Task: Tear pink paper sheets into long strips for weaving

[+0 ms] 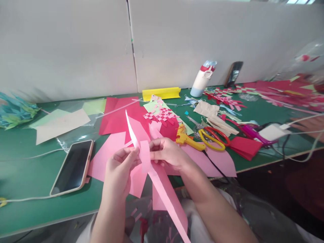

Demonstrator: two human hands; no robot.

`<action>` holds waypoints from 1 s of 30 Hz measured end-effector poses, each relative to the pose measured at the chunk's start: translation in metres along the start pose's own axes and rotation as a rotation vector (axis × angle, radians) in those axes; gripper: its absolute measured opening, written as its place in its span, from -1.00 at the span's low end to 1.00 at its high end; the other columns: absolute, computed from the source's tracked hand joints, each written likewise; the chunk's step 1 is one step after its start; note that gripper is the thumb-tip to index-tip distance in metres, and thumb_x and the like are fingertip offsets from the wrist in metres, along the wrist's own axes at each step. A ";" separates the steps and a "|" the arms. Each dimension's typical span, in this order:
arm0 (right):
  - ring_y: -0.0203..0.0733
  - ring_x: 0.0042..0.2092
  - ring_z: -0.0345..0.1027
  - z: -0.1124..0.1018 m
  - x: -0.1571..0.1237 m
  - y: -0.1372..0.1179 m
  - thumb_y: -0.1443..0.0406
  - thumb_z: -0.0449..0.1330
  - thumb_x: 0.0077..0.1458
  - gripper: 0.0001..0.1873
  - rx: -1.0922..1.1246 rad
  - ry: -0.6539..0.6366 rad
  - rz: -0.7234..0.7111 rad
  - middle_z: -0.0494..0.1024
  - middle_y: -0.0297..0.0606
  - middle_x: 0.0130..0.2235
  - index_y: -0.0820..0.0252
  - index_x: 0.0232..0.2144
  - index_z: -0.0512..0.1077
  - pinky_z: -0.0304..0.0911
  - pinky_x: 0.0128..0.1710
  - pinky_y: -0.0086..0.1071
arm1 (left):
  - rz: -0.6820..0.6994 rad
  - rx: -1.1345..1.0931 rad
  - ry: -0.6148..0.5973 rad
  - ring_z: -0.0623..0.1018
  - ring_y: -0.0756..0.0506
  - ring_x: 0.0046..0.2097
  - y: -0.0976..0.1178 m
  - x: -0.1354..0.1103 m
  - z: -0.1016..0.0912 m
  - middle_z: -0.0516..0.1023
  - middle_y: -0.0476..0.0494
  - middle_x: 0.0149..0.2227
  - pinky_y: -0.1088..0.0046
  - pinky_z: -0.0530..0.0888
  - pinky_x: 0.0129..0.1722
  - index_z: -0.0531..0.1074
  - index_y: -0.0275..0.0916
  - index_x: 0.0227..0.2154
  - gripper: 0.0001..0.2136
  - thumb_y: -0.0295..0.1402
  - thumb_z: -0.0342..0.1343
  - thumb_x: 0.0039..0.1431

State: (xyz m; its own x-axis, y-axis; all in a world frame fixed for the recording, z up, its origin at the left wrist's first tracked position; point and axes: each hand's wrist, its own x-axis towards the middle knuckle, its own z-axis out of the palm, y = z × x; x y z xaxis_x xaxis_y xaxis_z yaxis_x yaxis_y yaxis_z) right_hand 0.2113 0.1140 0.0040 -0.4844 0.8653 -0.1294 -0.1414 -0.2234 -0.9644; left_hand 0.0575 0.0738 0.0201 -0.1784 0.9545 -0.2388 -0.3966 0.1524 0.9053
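Note:
In front of me a long pink paper sheet (165,190) runs slantwise, its upper tip pointing away from me and its lower end near my lap. A short pink paper strip (145,158) lies across it between my hands. My left hand (118,167) is closed, thumb and fingers pinching the pink paper at the strip's left side. From the right, my right hand (167,152) pinches the paper beside the strip's other edge. Some of its fingers are hidden behind the paper. More pink sheets (108,153) lie underneath on the green table.
A phone (72,167) with a cable lies left. To the right are a yellow glue gun (188,140), scissors (211,138) and folded red paper (245,147). Red-and-pink woven paper pieces (162,116) and a white bottle (202,79) stand farther back. Another person's hand (307,126) is at far right.

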 end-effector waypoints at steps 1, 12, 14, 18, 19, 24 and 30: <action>-0.47 -0.63 0.16 0.000 0.000 0.000 0.23 0.38 -0.20 -0.74 0.000 -0.006 -0.002 0.41 -0.43 -0.59 0.27 -0.44 0.48 0.02 -0.70 -0.57 | -0.001 -0.005 -0.001 0.49 0.05 -0.53 0.000 0.000 0.001 0.50 -0.01 -0.62 0.60 0.48 -0.47 0.50 -0.32 -0.59 -0.83 -0.36 0.36 -0.22; -0.46 -0.62 0.14 0.003 0.000 -0.001 0.27 0.41 -0.28 -0.74 0.036 0.039 0.020 0.40 -0.45 -0.60 0.25 -0.48 0.47 0.01 -0.66 -0.54 | 0.002 -0.052 0.021 0.47 0.12 -0.55 0.000 0.001 0.003 0.47 0.04 -0.63 0.73 0.43 -0.54 0.50 -0.32 -0.60 -0.83 -0.40 0.38 -0.24; -0.46 -0.62 0.14 0.004 -0.001 -0.002 0.25 0.41 -0.28 -0.74 0.039 0.047 0.016 0.40 -0.45 -0.59 0.25 -0.48 0.47 0.00 -0.66 -0.53 | -0.006 -0.047 0.011 0.47 0.12 -0.55 0.001 0.001 0.003 0.47 0.04 -0.62 0.72 0.44 -0.53 0.49 -0.32 -0.59 -0.82 -0.38 0.38 -0.22; -0.45 -0.59 0.14 0.006 -0.002 -0.006 0.24 0.38 -0.20 -0.77 0.050 0.062 -0.047 0.36 -0.46 -0.60 0.25 -0.48 0.47 0.01 -0.61 -0.52 | -0.026 0.005 -0.021 0.51 0.06 -0.51 0.001 0.002 0.002 0.54 -0.06 -0.56 0.63 0.48 -0.48 0.49 -0.33 -0.52 -0.78 -0.28 0.34 -0.15; -0.45 -0.58 0.14 0.007 -0.002 -0.006 0.24 0.37 -0.18 -0.78 0.053 0.064 -0.068 0.35 -0.46 -0.60 0.25 -0.49 0.46 0.02 -0.60 -0.51 | -0.027 0.032 -0.033 0.52 0.05 -0.50 0.001 0.002 0.001 0.54 -0.08 -0.55 0.60 0.49 -0.46 0.49 -0.33 -0.50 -0.77 -0.25 0.32 -0.13; -0.41 -0.50 0.19 0.007 -0.001 -0.009 0.19 0.33 -0.10 -0.75 0.070 0.104 -0.168 0.34 -0.43 -0.53 0.24 -0.54 0.39 0.10 -0.51 -0.49 | 0.038 0.234 -0.118 0.51 0.01 -0.42 -0.004 0.001 -0.003 0.55 -0.10 -0.44 0.49 0.49 -0.38 0.49 -0.29 -0.38 -0.73 -0.16 0.20 0.02; -0.35 -0.40 0.30 0.002 -0.002 -0.011 0.18 0.27 0.01 -0.83 0.222 0.124 -0.277 0.40 -0.41 -0.44 0.15 -0.44 0.42 0.23 -0.35 -0.45 | 0.280 0.475 -0.106 0.49 -0.10 -0.15 -0.004 -0.003 -0.003 0.52 -0.16 -0.21 0.35 0.44 -0.15 0.45 -0.23 -0.29 -0.74 -0.13 0.09 0.13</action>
State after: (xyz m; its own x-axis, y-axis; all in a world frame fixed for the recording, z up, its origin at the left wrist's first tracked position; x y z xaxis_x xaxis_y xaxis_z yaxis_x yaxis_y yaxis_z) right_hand 0.2121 0.1138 0.0149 -0.2951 0.9513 0.0897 -0.4429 -0.0530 -0.8950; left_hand 0.0572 0.0699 0.0159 -0.1170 0.9920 0.0480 0.1061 -0.0355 0.9937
